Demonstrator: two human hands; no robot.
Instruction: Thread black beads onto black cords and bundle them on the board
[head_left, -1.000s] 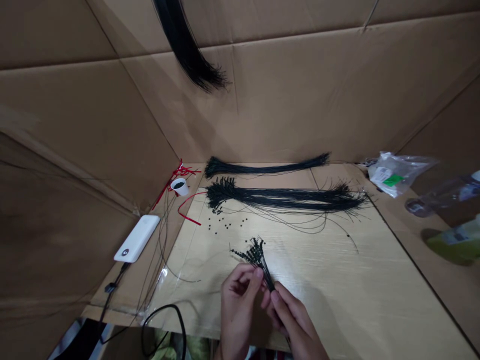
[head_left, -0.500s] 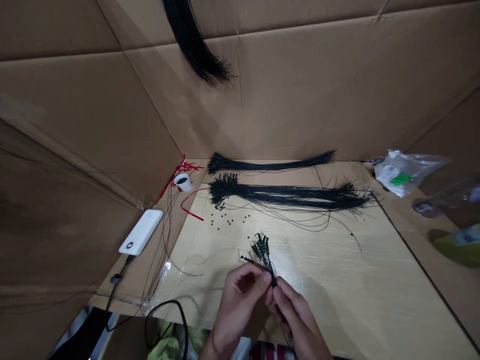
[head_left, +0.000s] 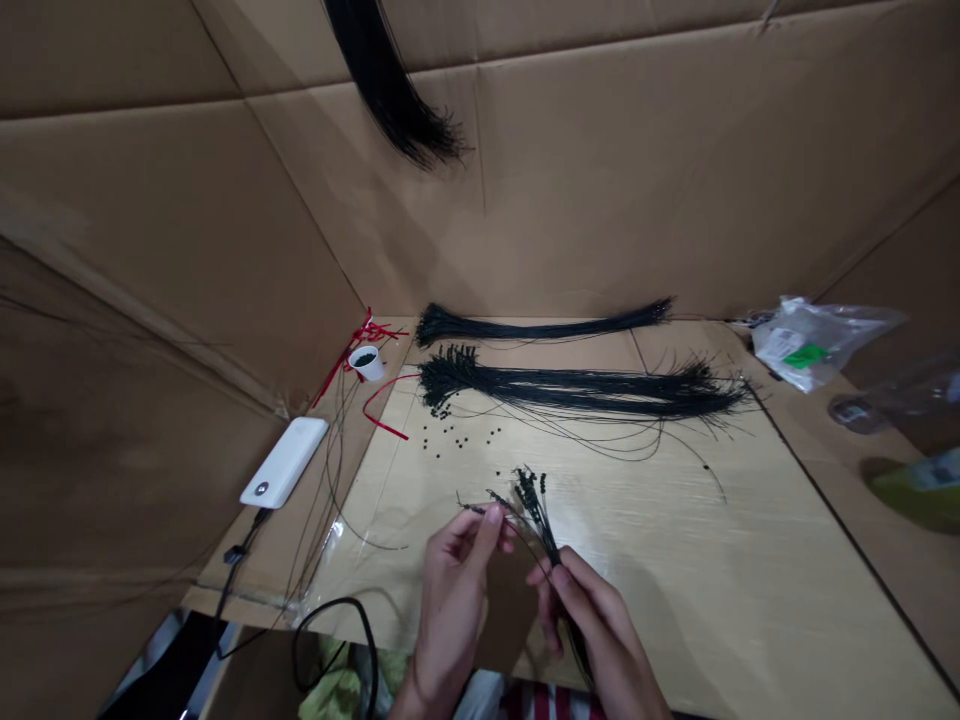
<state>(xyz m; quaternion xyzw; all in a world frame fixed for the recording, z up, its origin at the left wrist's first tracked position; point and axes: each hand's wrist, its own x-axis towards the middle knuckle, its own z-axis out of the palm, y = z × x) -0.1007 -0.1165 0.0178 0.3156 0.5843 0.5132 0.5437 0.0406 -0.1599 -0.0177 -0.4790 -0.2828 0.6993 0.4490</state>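
Note:
In my right hand (head_left: 600, 615) is a small bundle of thin black strands (head_left: 534, 505) with black beads at their upper ends; the fingers close around it and its tails run down past the palm. My left hand (head_left: 459, 575), to the left of it, pinches black beaded strands (head_left: 474, 509) between thumb and fingertips. They stick out to the left, and a thin line curves back toward the bundle. Beyond the hands, a larger bundle of beaded strands (head_left: 570, 388) lies across the table, with loose black beads (head_left: 460, 441) scattered before its left end.
Behind lies another black strand bundle (head_left: 540, 328); one more (head_left: 379, 90) hangs above. Left are a white cup (head_left: 371, 371) of black beads, red ribbon (head_left: 386, 428) and a white power bank (head_left: 286, 460) with a cable. A plastic bag (head_left: 795, 345) and a bottle (head_left: 919, 492) stand right. Cardboard walls surround the table.
My left hand has moved left, away from my right hand, drawing beaded strands apart from the bundle. My right hand still grips the bundle.

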